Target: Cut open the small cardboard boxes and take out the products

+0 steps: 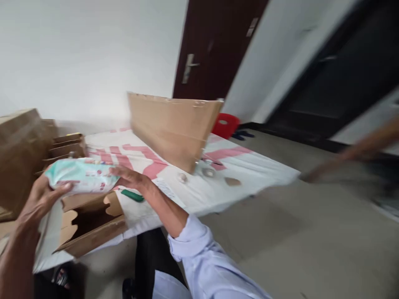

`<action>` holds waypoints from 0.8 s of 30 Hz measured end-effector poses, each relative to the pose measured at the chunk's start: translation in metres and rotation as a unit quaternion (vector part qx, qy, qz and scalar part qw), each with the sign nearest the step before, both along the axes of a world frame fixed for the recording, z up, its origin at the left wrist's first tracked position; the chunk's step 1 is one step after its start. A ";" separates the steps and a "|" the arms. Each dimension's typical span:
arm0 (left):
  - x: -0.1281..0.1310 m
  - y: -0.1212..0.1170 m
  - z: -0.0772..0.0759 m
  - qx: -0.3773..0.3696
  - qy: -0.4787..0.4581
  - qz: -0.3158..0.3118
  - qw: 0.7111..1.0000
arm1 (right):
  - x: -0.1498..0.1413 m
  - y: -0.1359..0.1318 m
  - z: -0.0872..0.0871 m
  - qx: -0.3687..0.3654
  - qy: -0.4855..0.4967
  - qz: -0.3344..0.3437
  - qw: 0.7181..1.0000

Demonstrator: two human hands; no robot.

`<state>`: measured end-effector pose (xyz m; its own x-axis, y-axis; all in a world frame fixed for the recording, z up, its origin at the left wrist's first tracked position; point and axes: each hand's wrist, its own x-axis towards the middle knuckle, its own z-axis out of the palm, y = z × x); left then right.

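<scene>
A soft pack of wipes (82,175), pale green and white with printed labels, is gripped at both ends. My left hand (42,197) holds its left end, the thumb lying along the front. At the right end, the fingers of my right hand (131,177) close on the pack. Just below it, an open cardboard box (93,220) stands at the near table edge, its flaps spread and its inside dark. A green object (132,195), perhaps a cutter, lies beside the box under my right forearm.
A large cardboard panel (174,126) stands on the covered table (262,164). Smaller open boxes (67,147) and a big carton (21,158) are at the left. Clear tape rolls (208,171) lie by the panel. Behind is a red chair (226,126). Another person's blurred arm (352,158) reaches in at right.
</scene>
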<state>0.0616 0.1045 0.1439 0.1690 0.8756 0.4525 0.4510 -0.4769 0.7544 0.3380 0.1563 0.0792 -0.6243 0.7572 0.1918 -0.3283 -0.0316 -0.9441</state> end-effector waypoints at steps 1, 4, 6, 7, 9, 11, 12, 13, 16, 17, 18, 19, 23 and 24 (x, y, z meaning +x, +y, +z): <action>0.000 0.003 0.000 0.006 0.034 -0.011 0.999 | 0.005 -0.004 -0.004 -0.005 -0.001 0.007 1.000; 0.008 0.011 0.000 0.005 0.106 -0.076 0.991 | 0.015 -0.022 -0.014 -0.005 -0.005 0.011 1.000; 0.014 0.009 -0.002 0.015 0.128 -0.115 0.985 | 0.021 -0.039 -0.023 -0.004 -0.005 -0.011 1.000; 0.015 0.007 -0.004 0.019 0.132 -0.125 0.983 | 0.024 -0.047 -0.028 -0.006 0.001 -0.031 0.999; 0.009 0.002 -0.013 0.019 0.111 -0.117 0.987 | 0.034 -0.061 -0.039 -0.017 0.022 -0.079 0.997; -0.007 -0.002 -0.027 0.008 0.052 -0.090 0.995 | 0.048 -0.067 -0.050 -0.027 0.041 -0.130 0.990; -0.017 -0.005 -0.036 0.005 0.017 -0.072 0.997 | 0.057 -0.066 -0.055 -0.030 0.047 -0.166 0.985; -0.028 -0.009 -0.046 0.000 -0.006 -0.055 0.998 | 0.065 -0.063 -0.059 -0.032 0.049 -0.202 0.978; -0.053 -0.029 -0.073 -0.038 -0.001 -0.025 0.999 | 0.086 -0.043 -0.071 0.000 0.020 -0.310 0.951; -0.057 -0.039 -0.081 -0.046 0.015 -0.018 0.999 | 0.090 -0.033 -0.075 0.017 -0.001 -0.339 0.941; -0.058 -0.049 -0.088 -0.045 0.032 -0.008 0.998 | 0.093 -0.023 -0.080 0.037 -0.025 -0.363 0.931; -0.057 -0.060 -0.094 -0.036 0.048 0.005 0.998 | 0.094 -0.012 -0.086 0.057 -0.052 -0.379 0.922; -0.043 -0.097 -0.114 0.038 0.098 0.078 0.991 | 0.079 0.035 -0.115 0.132 -0.154 -0.387 0.900; -0.040 -0.104 -0.119 0.054 0.111 0.097 0.988 | 0.069 0.047 -0.122 0.146 -0.176 -0.383 0.895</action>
